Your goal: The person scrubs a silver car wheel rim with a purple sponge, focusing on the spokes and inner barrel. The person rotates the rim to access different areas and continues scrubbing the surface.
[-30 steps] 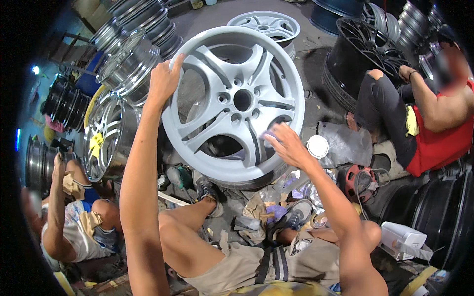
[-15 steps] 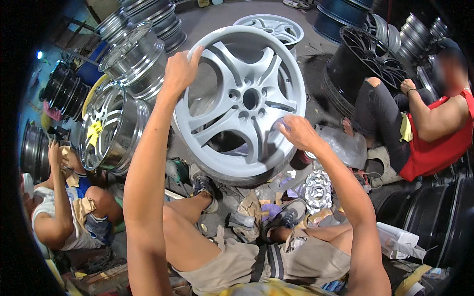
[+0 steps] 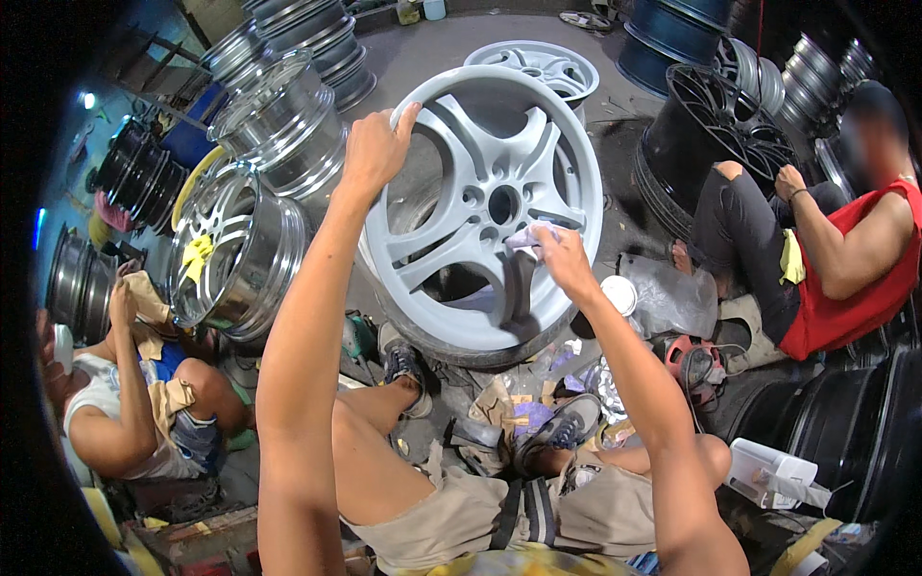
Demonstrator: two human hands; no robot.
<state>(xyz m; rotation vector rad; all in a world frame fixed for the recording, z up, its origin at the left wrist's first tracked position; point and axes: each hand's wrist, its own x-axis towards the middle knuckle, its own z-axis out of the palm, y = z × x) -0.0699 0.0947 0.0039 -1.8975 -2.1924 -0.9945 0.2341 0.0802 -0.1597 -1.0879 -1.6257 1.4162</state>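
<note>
A large grey-primed car wheel rim [image 3: 437, 312] leans tilted in front of me, resting on a tire [image 3: 480, 357]. My left hand [image 3: 377, 144] is closed over its upper left edge, thumb up along the lip. My right hand [image 3: 560, 254] pinches a small folded pale purple piece of sandpaper [image 3: 521, 240]. It presses this onto a spoke just below and right of the centre hole. The fingertips partly cover the sandpaper.
Another grey rim [image 3: 538, 65] lies behind. Polished rims [image 3: 240, 245] stand at left, black rims [image 3: 715, 125] at right. One co-worker sits at left, another in a red top [image 3: 855, 278] at right. A white tin [image 3: 618, 295], red power tool [image 3: 693, 370] and scraps lie about.
My right hand has moved up and left across the spoke, closer to the centre hole, with the sandpaper. My left hand keeps its hold on the edge. The whole view has shifted slightly.
</note>
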